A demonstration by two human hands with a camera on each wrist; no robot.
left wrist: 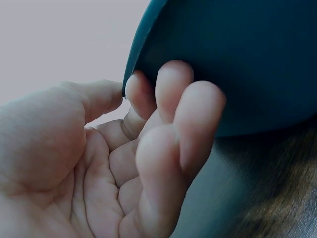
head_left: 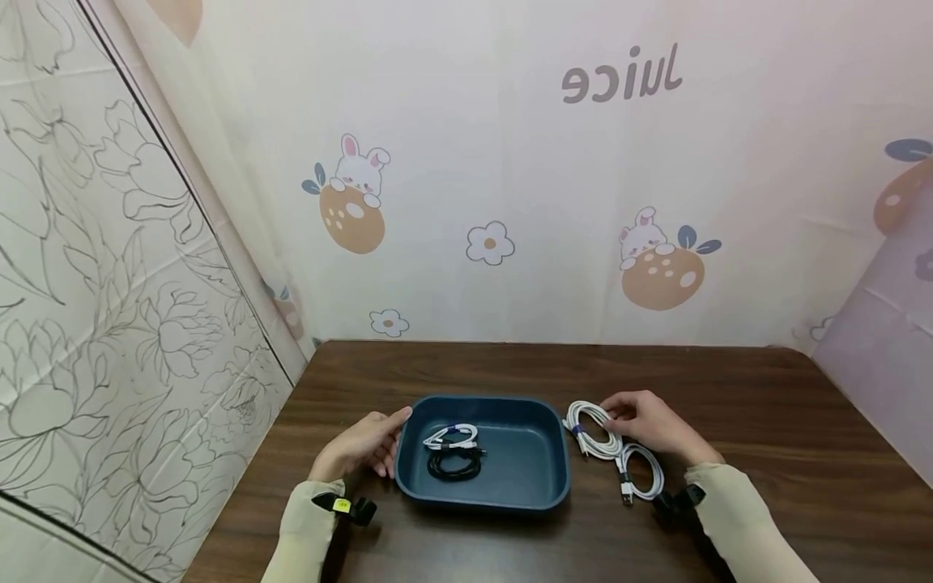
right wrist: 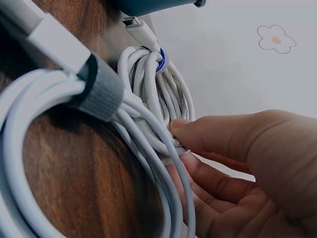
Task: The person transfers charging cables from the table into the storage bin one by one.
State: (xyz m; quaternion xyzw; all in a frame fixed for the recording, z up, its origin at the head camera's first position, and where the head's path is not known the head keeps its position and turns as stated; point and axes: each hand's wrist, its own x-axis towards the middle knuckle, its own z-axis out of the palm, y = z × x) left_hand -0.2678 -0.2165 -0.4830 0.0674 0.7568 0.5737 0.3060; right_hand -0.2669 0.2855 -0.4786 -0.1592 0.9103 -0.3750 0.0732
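A dark blue rectangular tray (head_left: pixel 521 463) stands on the table, and my left hand (head_left: pixel 364 444) holds its left end. In the left wrist view, the thumb is at the rim and the fingertips (left wrist: pixel 173 82) lie against the outer wall. Inside the tray are a small coiled white cable (head_left: pixel 452 437) and a coiled black cable (head_left: pixel 455 467). To the right of the tray, my right hand (head_left: pixel 649 421) pinches the edge of a white coiled cable (right wrist: pixel 148 82) with a blue tie. A second white coiled cable (head_left: pixel 659 478), bound with a dark grey strap (right wrist: pixel 101 89), lies nearer me, touching the first.
The brown wooden table (head_left: pixel 758 429) extends past both hands. A patterned cloth (head_left: pixel 510 178) hangs behind its far edge, and a floral panel (head_left: pixel 109 283) stands to the left.
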